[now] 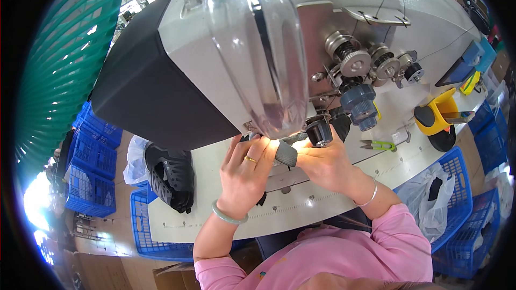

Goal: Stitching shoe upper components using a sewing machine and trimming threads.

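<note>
Both hands are at the sewing machine (215,64), under its head and its clear plastic guard (258,48). A dark grey fabric piece (286,153) lies between them in the lamp's light. My left hand (246,165), with a ring and a pale bangle, has its fingers closed on the piece's left side. My right hand (327,165), below a thin silver bracelet, grips the right side, its fingertips partly behind a black knob (319,132). Most of the piece and the needle are hidden by the machine and my fingers.
Left on the white table (215,220) lies a black shoe upper (169,177). Green-handled thread snips (380,145) and a yellow holder (438,113) are on the right. Blue baskets (141,231) stand below the table's left edge, another basket (457,198) with plastic bags at the right.
</note>
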A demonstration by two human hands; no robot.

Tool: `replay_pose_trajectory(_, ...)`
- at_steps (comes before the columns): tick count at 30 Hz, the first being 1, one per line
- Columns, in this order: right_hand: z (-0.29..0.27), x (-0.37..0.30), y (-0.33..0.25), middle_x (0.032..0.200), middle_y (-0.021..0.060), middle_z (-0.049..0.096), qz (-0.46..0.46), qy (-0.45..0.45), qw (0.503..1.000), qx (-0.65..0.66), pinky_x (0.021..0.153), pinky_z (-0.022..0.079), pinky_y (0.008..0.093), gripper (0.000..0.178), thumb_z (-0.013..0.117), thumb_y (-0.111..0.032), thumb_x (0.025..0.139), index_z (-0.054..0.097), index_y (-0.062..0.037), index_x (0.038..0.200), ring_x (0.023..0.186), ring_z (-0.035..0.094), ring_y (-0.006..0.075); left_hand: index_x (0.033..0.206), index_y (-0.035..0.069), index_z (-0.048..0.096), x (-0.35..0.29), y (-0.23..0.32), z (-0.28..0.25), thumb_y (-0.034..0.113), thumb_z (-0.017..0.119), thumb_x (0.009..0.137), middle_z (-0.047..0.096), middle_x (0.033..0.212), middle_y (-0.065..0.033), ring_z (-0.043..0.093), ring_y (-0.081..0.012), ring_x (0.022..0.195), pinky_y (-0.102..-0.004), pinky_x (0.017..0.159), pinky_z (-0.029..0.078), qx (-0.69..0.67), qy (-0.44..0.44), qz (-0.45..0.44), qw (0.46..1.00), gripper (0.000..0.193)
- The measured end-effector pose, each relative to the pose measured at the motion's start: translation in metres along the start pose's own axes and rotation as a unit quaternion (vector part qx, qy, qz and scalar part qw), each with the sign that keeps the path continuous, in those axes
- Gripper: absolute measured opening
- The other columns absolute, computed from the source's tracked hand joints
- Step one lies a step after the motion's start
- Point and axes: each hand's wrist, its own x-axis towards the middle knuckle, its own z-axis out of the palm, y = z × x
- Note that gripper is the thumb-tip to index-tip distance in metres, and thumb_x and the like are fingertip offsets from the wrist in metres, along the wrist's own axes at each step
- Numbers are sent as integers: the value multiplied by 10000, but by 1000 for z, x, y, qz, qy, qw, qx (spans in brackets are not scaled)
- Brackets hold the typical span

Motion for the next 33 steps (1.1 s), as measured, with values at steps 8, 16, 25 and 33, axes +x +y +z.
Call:
replay_pose_trajectory(8, -1, -5, 1, 865, -68, 675, -5, -6, 1000, -1, 859, 396, 416, 277, 676, -87, 664, 689, -150, 934, 871, 604, 127, 1029, 36, 669, 1, 4, 2, 4, 659, 683, 603, 1036, -74, 627, -244, 927, -408, 833, 550, 14, -3, 5, 1000, 347)
replay_pose_trajectory(16, 3, -10, -2, 984, -42, 699, -3, 5, 1000, 9, 913, 408, 464, 182, 685, -158, 784, 711, -155, 964, 964, 619, 113, 922, 39, 717, 0, -2, 5, -52, 695, 650, 691, 869, -51, 642, -222, 706, -327, 642, 531, -197, 57, -202, 958, 288)
replay_pose_trajectory(25, -1, -8, -4, 972, -35, 704, 3, -18, 1000, -5, 902, 423, 447, 174, 689, -93, 740, 711, -147, 904, 961, 636, 139, 948, 35, 712, -3, 11, 3, -49, 668, 628, 655, 982, -65, 648, -244, 841, -326, 713, 565, -46, 49, -65, 996, 334)
replay_pose_trajectory(33, 4, -14, -5, 993, -31, 690, 15, -15, 1000, -17, 983, 403, 512, 171, 656, -123, 744, 695, -137, 910, 1001, 621, 140, 991, 3, 677, -4, 16, 2, -36, 649, 650, 602, 1046, -90, 653, -272, 913, -349, 770, 575, -38, 14, -79, 996, 345)
